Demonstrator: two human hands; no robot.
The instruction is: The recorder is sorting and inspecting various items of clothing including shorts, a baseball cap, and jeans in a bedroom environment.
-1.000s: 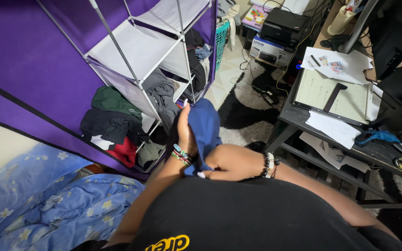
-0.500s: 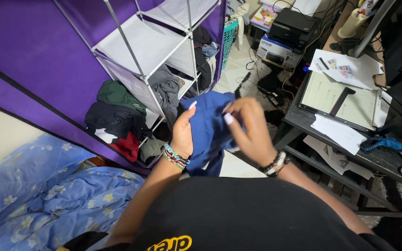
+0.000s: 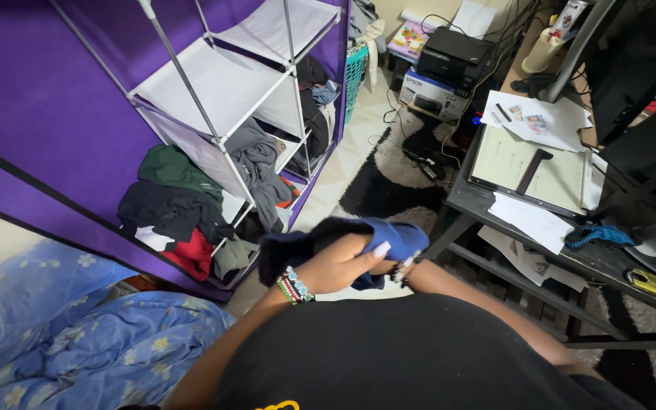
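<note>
My left hand (image 3: pixel 337 266), with a beaded bracelet at the wrist, is closed over a bunched dark blue garment (image 3: pixel 392 234) held close in front of my black shirt. The cloth is folded into a wad, and its darker end (image 3: pixel 290 244) sticks out to the left. My right hand (image 3: pixel 406 267) is tucked under the garment. Only its wrist with a black and white bead bracelet shows, so its fingers are hidden.
A purple fabric wardrobe (image 3: pixel 55 99) with white shelves (image 3: pixel 214 80) stands open at left, with heaps of clothes (image 3: pixel 180 209) on its lower shelves. Blue floral bedding (image 3: pixel 62 334) lies at bottom left. A black desk (image 3: pixel 495 205) with papers stands at right. A printer (image 3: pixel 457 45) and a rug (image 3: pixel 389 182) lie beyond.
The garment was held up and spread between both hands. It is now bunched into a wad lower down, with my left hand on top and my right hand beneath it.
</note>
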